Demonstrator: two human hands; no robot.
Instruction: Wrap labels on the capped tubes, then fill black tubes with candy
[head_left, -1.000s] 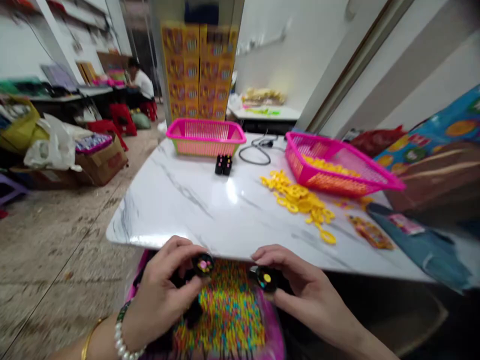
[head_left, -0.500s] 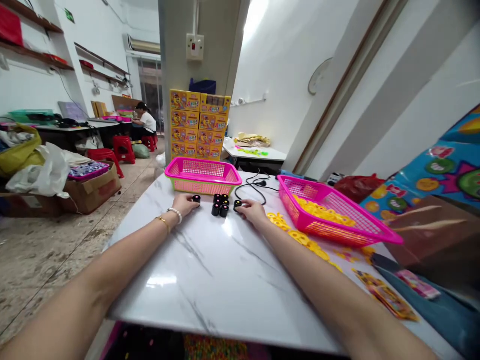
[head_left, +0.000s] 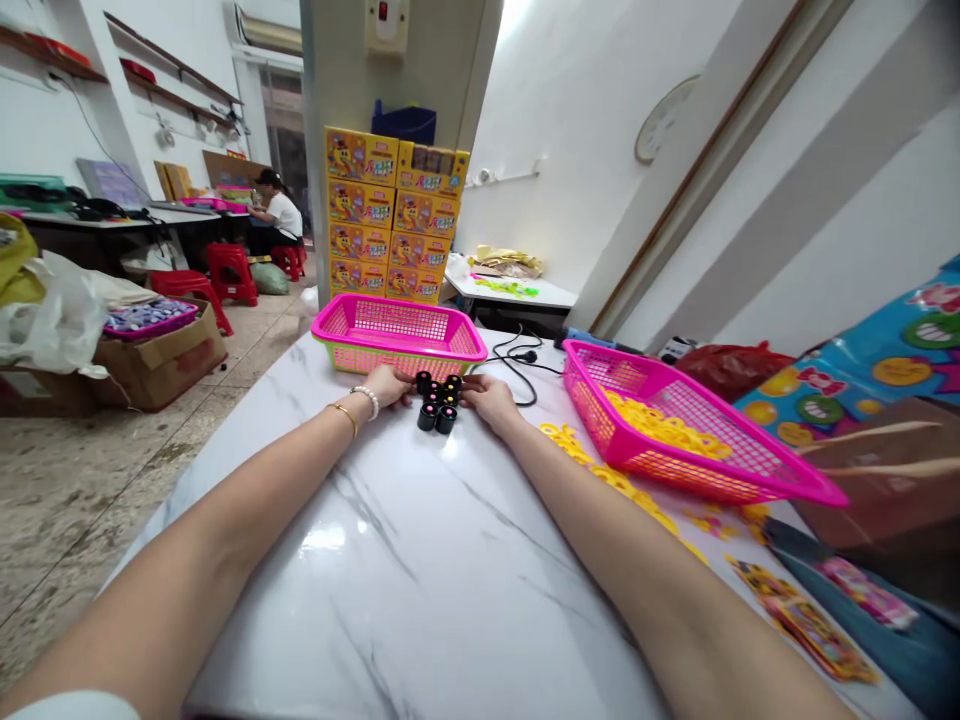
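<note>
Both my arms reach far across a white marble table [head_left: 420,560]. A cluster of several small black cylinders [head_left: 439,402] with coloured tops stands near its far edge. My left hand [head_left: 390,385] rests against the cluster's left side, fingers curled toward a cylinder. Against the right side my right hand [head_left: 487,394] does the same, fingertips touching the black pieces. Whether either hand grips a piece is not clear.
A pink mesh basket [head_left: 397,330] stands just behind the cluster. A second pink basket [head_left: 675,435] holds yellow rings, and more yellow rings [head_left: 600,470] lie beside it. A black cable [head_left: 517,365], stacked yellow cartons [head_left: 394,215] and a seated person [head_left: 277,215] are further back.
A second ago my hands held black pieces low over a tray of coloured bits. Both reached out to the far cluster, and since half a second ago they have closed in on it.
</note>
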